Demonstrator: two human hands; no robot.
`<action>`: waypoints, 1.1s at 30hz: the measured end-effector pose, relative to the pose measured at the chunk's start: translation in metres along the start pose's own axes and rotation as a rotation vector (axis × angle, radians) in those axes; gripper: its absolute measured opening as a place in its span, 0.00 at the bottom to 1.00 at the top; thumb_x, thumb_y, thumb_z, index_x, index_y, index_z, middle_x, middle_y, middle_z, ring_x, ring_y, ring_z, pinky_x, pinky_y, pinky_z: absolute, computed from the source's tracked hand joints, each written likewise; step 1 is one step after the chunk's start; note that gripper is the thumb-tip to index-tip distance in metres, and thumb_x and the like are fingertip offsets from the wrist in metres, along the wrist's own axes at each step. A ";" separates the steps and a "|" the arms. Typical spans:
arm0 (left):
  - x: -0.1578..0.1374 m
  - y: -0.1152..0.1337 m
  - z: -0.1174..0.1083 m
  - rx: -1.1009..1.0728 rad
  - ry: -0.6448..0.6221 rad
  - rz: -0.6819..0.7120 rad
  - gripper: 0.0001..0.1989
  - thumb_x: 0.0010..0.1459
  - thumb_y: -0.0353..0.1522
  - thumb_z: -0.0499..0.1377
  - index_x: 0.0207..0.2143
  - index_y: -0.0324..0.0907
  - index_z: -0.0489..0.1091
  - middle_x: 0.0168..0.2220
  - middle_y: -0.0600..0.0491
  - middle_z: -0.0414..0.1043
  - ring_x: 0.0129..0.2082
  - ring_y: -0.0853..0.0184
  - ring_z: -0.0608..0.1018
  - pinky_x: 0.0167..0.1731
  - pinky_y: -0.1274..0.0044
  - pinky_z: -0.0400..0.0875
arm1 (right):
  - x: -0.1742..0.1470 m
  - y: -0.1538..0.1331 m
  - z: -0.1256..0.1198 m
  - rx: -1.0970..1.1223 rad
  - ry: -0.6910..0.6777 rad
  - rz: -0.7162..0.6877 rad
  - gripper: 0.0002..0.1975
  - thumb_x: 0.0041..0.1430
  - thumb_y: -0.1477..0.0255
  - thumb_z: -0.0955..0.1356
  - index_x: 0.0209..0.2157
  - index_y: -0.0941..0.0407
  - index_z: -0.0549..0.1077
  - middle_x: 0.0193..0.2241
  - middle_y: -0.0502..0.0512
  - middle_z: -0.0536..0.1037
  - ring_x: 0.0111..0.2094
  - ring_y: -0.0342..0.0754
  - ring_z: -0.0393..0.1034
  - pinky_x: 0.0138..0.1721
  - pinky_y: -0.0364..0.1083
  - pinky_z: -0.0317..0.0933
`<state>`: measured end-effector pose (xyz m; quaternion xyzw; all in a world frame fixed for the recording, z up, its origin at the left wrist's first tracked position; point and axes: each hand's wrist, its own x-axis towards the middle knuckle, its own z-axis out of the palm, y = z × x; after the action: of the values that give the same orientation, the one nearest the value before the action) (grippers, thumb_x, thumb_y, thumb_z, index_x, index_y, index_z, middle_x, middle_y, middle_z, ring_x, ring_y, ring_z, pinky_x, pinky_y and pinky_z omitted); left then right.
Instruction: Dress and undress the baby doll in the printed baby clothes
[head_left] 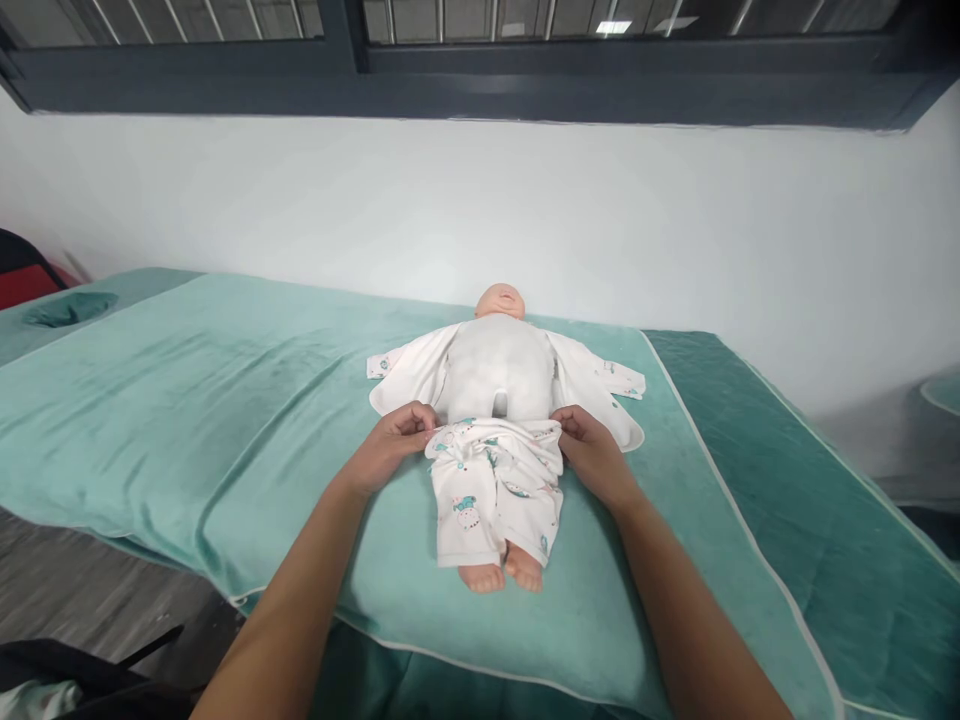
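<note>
A baby doll (499,360) lies on its back, head toward the wall and feet toward me. White baby pants (466,500) with a small print cover its legs, the waistband bunched around the thighs and the bare feet sticking out. My left hand (394,440) pinches the waistband at its left side. At the right side, my right hand (592,450) grips the same waistband. A white baby jacket (420,375) lies spread open under the doll, its printed sleeves stretched out to both sides. The doll's white torso is uncovered in front.
The doll rests on a green padded bed cover (187,400) with pale piping. A darker green strip (810,480) runs along the right. Behind stands a white wall (337,200) below a dark window frame (480,85). A red and black object (26,280) is at the far left.
</note>
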<state>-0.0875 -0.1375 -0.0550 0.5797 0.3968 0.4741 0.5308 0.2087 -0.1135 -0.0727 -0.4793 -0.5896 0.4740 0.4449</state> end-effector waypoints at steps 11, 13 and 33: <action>0.009 -0.007 0.005 0.003 0.375 0.086 0.13 0.53 0.40 0.65 0.30 0.42 0.65 0.28 0.57 0.67 0.27 0.71 0.69 0.31 0.77 0.64 | 0.002 0.001 0.010 -0.179 0.279 0.002 0.07 0.55 0.66 0.65 0.35 0.52 0.69 0.26 0.49 0.75 0.23 0.46 0.64 0.23 0.44 0.57; 0.011 -0.007 0.008 0.038 0.422 0.089 0.14 0.54 0.40 0.65 0.30 0.42 0.66 0.28 0.57 0.68 0.27 0.71 0.69 0.31 0.77 0.64 | 0.003 0.002 0.011 -0.256 0.293 -0.035 0.07 0.56 0.66 0.64 0.35 0.52 0.69 0.29 0.51 0.77 0.28 0.48 0.68 0.28 0.46 0.59; 0.007 0.000 0.007 0.151 0.108 -0.056 0.12 0.53 0.39 0.66 0.34 0.42 0.70 0.36 0.55 0.71 0.34 0.69 0.70 0.36 0.77 0.63 | 0.009 0.008 0.006 -0.312 0.111 -0.011 0.12 0.59 0.64 0.62 0.33 0.54 0.75 0.34 0.53 0.80 0.39 0.53 0.72 0.39 0.48 0.61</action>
<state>-0.0785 -0.1321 -0.0543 0.5802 0.4754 0.4583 0.4768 0.2030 -0.1047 -0.0809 -0.5647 -0.6333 0.3470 0.3995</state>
